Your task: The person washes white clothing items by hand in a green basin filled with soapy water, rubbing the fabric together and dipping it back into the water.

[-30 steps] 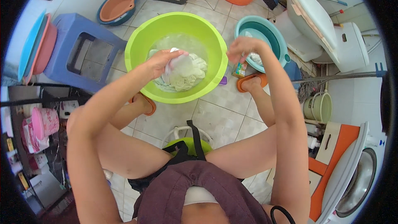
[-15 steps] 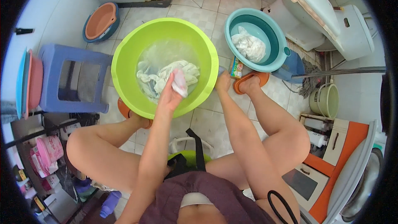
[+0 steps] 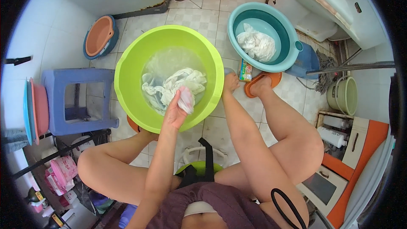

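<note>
A lime-green basin [image 3: 127, 97] holds cloudy water and a bunched white cloth [image 3: 180, 79]. My left hand [image 3: 174, 112] is inside its near side, closed on a wet, pale pinkish cloth [image 3: 185, 101], which lies against the white one. Outside the basin's right rim, low by the floor, my right hand [image 3: 231, 82] has its fingers curled at a pale grey-blue thing [image 3: 228, 71]. What that thing is I cannot make out. A small green and orange packet [image 3: 245, 70] stands just right of this hand, beside a teal basin [image 3: 289, 29].
A wet white cloth [image 3: 256, 43] sits in the teal basin's water. At left are a blue plastic stool [image 3: 80, 121] and nested small basins [image 3: 100, 36]. A mop [image 3: 325, 74] and pale green bucket [image 3: 342, 95] stand at right. My orange slipper [image 3: 275, 78] is beside the packet.
The whole view has shifted, so most things appear lower. My left hand still grips the pinkish cloth. More of my right hand's curled fingers shows beside the rim.
</note>
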Available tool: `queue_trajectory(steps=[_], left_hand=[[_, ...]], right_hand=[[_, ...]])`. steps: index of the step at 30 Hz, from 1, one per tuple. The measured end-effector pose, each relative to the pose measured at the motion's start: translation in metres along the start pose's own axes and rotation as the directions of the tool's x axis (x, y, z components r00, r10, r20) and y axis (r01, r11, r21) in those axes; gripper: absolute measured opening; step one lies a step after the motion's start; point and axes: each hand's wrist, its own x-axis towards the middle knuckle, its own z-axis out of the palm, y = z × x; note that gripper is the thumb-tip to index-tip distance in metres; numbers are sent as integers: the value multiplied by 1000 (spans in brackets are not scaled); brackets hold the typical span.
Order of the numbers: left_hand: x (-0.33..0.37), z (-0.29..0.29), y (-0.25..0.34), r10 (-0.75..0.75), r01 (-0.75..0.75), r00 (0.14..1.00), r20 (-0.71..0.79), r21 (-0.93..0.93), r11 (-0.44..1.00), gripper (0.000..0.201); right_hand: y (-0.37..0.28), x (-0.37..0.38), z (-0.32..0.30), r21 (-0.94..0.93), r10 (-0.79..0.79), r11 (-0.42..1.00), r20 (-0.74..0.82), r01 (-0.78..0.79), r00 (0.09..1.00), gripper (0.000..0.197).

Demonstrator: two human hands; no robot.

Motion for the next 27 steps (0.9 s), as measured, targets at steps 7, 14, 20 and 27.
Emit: queue_trajectory(steps=[7,14,20,27], left_hand=[[2,-4,-2,-23,23,999,38,7,1000,33],[-7,0,2,24,-24,1000,-5,38,999,32],[-8,2,0,34,-34,999,-10,8,999,32],[-10,6,-2,23,-22,999,22,-11,1000,33]], right_hand=[[-3,8,4,31,40,999,51,-42,998,37],[28,-24,-13,132,-302,942,-68,308,951,50],[64,-43,-27,-14,-634,765,-195,644,748,46],[69,-38,-33,-129,-739,673,-83,729,668,29]])
